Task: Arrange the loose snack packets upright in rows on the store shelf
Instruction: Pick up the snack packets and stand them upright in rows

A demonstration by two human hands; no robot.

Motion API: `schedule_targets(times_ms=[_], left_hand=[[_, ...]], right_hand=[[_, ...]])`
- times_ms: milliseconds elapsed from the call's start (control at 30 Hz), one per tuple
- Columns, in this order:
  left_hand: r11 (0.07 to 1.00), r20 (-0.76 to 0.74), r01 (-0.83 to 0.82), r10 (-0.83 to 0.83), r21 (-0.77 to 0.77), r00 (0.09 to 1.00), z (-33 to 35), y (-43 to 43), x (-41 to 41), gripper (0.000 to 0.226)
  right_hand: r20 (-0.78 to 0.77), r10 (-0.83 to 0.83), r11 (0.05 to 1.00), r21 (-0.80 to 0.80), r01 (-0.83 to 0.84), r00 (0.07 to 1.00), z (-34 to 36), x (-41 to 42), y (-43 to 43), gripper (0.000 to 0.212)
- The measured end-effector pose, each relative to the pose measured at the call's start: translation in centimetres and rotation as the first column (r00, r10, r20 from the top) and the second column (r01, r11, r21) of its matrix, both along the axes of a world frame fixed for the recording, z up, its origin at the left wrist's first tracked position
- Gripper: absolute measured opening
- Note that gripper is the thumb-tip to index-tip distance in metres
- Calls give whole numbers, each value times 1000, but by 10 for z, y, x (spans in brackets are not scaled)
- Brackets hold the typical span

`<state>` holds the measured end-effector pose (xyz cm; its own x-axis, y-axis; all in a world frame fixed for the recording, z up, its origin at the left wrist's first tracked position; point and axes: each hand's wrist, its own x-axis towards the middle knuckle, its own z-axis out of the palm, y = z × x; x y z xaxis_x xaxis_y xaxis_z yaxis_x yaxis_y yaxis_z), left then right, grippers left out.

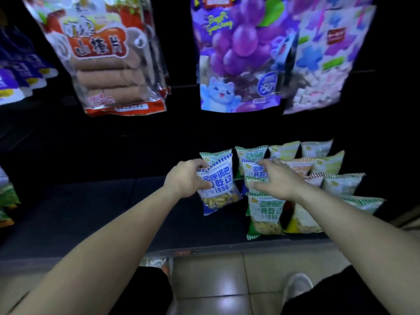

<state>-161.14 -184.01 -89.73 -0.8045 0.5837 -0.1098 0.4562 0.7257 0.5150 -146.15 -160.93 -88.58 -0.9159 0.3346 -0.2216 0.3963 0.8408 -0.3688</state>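
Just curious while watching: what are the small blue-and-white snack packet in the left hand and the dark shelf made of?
Small blue-and-white snack packet: seemingly thin glossy plastic film, crinkled, with a clear window showing the snacks. Dark shelf: matte and flat, perhaps painted metal; too dim to tell.

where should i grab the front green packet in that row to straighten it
Take the front green packet by its crimped top edge, coming from above and slightly in front. It stands upright at the shelf lip with neighbours close behind and to its right, so the top seam is the freest part. The right hand hovers just above it.
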Motion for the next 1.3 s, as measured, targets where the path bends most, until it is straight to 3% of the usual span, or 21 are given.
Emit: schedule_targets(times_ms=[100, 333, 567, 700, 833, 1033, 1167, 1300], left_hand=[[991, -81, -54, 44, -121, 996, -31, 25, -7, 59], [980, -80, -97, 84, -174, 993, -105, 77, -53, 61], [990, 16, -60, 62, -129, 998, -149, 101, -84, 59], [996, 25, -58, 60, -75, 998, -156, 107, -89, 59], [992, -39, -49, 45, -119, 998, -159, 112, -80, 57], [982, -100, -157, 146, -104, 984, -155, 99, -69, 83], [988, -88, -142, 137, -60, 987, -144, 92, -66, 96], [988, 12, -153, 154, -30, 988, -136, 92, -78, 107]], right_hand=[[108, -32, 999, -2, 33, 994, -17, 7, 36, 82], [260, -57, 998, 16, 55, 964, -46, -5, 87, 83], [329, -14, 1000, 5, 13, 944, -57, -25, 84, 78], [352, 9, 1000, 5, -12, 936, -61, -38, 76, 77], [353, 34, 999, 8, -39, 935, -64, -46, 67, 75], [342, 32, 999, 18, -40, 939, -66, -50, 62, 77], [357, 78, 994, 44, -100, 931, -68, -55, 56, 78], [296, 92, 987, 96, -125, 951, -75, -74, 62, 77]])
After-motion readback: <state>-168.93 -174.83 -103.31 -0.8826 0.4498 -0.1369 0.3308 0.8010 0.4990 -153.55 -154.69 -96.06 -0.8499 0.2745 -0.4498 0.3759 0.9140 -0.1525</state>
